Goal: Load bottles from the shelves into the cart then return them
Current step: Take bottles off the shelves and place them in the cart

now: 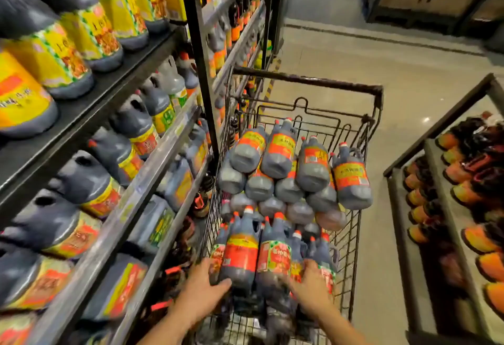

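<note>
Head view. One cart (351,224) of dark wire mesh stands on the pale, smooth floor (409,72), just beside the shelves (131,83) on the left.

At its far end, twelve stacked bottles (281,154) of dark plastic lie with their bases toward the near end, in three rows of four. The top four show orange-red labels.

At the near end, upright bottles (300,246) stand packed together. At least six red or white caps show, and blur prevents a full count.

The left hand (203,287) has its grip closed on the red-labelled bottle (240,257), thumb across the front and fingers round the left side.

The right hand (311,287) lies against the green-and-red-labelled bottle (274,258). Its grip cannot be told through the blur.

The shelves show three black tiers of handled jugs (90,28) with yellow labels.
</note>
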`<state>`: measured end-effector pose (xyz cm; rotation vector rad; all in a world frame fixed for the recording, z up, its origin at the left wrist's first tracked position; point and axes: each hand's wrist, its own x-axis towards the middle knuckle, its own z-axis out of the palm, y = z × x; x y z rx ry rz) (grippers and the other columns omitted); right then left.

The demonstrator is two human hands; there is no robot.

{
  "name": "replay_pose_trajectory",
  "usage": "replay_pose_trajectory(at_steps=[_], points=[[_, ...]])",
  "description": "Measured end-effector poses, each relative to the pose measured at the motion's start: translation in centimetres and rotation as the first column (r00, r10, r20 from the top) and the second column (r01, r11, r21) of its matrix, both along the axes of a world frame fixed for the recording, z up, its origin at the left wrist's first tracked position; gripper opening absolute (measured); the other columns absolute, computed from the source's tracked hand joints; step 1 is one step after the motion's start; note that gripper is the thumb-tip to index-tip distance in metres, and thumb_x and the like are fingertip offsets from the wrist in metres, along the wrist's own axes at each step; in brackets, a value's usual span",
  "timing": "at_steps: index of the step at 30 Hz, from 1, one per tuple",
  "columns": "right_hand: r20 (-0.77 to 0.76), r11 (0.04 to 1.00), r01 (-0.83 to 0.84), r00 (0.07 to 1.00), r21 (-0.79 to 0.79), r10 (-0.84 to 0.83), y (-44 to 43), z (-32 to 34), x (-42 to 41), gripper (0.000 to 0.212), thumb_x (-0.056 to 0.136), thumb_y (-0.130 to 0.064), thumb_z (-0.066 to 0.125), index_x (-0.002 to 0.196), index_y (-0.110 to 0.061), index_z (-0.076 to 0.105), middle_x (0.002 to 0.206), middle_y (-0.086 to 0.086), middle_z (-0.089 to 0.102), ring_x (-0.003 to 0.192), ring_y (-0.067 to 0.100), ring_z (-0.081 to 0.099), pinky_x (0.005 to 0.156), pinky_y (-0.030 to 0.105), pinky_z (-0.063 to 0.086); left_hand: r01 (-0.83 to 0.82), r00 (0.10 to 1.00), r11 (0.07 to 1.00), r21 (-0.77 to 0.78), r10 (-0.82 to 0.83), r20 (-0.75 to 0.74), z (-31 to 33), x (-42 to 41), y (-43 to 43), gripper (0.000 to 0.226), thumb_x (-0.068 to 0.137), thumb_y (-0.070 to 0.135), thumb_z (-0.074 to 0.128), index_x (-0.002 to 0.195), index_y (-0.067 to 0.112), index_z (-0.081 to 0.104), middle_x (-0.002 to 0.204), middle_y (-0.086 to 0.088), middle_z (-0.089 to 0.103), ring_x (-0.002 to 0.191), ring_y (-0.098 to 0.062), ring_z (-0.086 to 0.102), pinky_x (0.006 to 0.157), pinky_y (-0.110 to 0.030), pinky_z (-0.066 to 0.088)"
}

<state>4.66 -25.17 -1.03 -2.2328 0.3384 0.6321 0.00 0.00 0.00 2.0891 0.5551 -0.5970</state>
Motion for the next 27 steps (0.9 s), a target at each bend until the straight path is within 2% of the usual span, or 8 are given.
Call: replay_pose_trajectory(at_steps=[4,7,9,11,14,18,22,27], points=[[-0.048,1.0,0.02,0.999,0.006,-0.019,1.5,-1.9,2.8,0.062,0.071,-0.044,0.083,0.108,-0.007,0.049,0.103,0.008,0.06,0.098,0.028,0.061,0.075,0.033,0.048,-0.064,0.995,0.995,-0.078,0.07,0.07,-1.1,2.5,-1.4,0.042,0.08,0.027,0.078,0.112,0.031,0.051,0.103,0.014,0.064,0.1,-0.009,0.064,0.08,-0.021,0.047],[-0.16,0.998,0.05,0.986,-0.033,-0.055,2.7,-3.2,3.9,0.098,0.06,-0.062,0.081,0.127,-0.001,0.046,0.121,0.014,0.057,0.111,0.031,0.059,0.081,0.032,0.049,-0.105,0.99,0.992,-0.071,0.111,0.087,-1.8,4.0,-2.5,0.033,0.078,0.02,0.079,0.1,0.026,0.056,0.095,0.006,0.067,0.092,-0.015,0.067,0.077,-0.025,0.05],[-0.198,0.996,0.091,0.976,0.018,-0.086,3.3,-3.7,4.4,0.113,0.047,-0.075,0.076,0.128,-0.002,0.05,0.125,0.016,0.058,0.112,0.031,0.06,0.089,0.039,0.053,-0.099,0.991,0.994,-0.035,0.102,0.091,-2.1,5.4,-2.9,0.032,0.077,0.024,0.08,0.091,0.027,0.051,0.092,0.007,0.066,0.089,-0.017,0.066,0.074,-0.027,0.048],[-0.211,0.994,0.106,0.972,-0.006,-0.105,3.7,-4.2,4.8,0.125,0.041,-0.083,0.071,0.132,-0.002,0.044,0.131,0.017,0.052,0.116,0.033,0.057,0.093,0.043,0.052,-0.092,0.995,0.996,-0.021,0.093,0.048,-2.5,6.5,-3.3,0.044,0.073,0.029,0.083,0.105,0.026,0.052,0.102,0.0,0.067,0.093,-0.019,0.064,0.08,-0.03,0.05],[-0.25,0.992,0.087,0.962,-0.089,-0.107,4.2,-4.4,5.2,0.141,0.043,-0.085,0.069,0.146,-0.004,0.018,0.146,0.019,0.03,0.131,0.037,0.042,0.1,0.045,0.045,-0.057,0.997,0.998,0.012,0.058,-0.054,-3.2,7.7,-3.8,0.095,0.064,0.042,0.087,0.141,0.015,0.039,0.126,-0.008,0.058,0.112,-0.026,0.059,0.096,-0.04,0.049],[-0.311,0.989,0.059,0.945,-0.135,-0.098,4.5,-4.8,5.9,0.139,0.051,-0.081,0.073,0.149,-0.005,0.011,0.153,0.017,0.02,0.137,0.038,0.034,0.102,0.048,0.041,-0.038,0.991,0.999,0.033,0.042,-0.128,-4.0,8.9,-3.9,0.125,0.056,0.045,0.092,0.153,0.015,0.018,0.144,-0.013,0.045,0.128,-0.031,0.048,0.105,-0.044,0.043],[-0.31,0.985,0.084,0.942,-0.151,-0.128,4.7,-4.8,6.1,0.129,0.05,-0.075,0.078,0.143,-0.005,0.021,0.147,0.015,0.028,0.131,0.035,0.041,0.1,0.045,0.045,-0.008,0.987,0.999,0.04,0.014,-0.157,-4.7,9.6,-3.5,0.126,0.047,0.038,0.097,0.148,0.014,0.025,0.138,-0.012,0.048,0.123,-0.03,0.051,0.103,-0.044,0.044],[-0.31,0.977,0.178,0.928,-0.116,-0.206,4.9,-4.4,6.3,0.121,0.038,-0.065,0.079,0.134,-0.006,0.033,0.137,0.013,0.043,0.118,0.035,0.054,0.093,0.049,0.052,0.018,0.979,0.996,0.084,-0.001,-0.206,-4.9,10.2,-3.6,0.138,0.04,0.041,0.098,0.15,0.013,0.021,0.14,-0.011,0.044,0.128,-0.029,0.047,0.106,-0.044,0.042]])
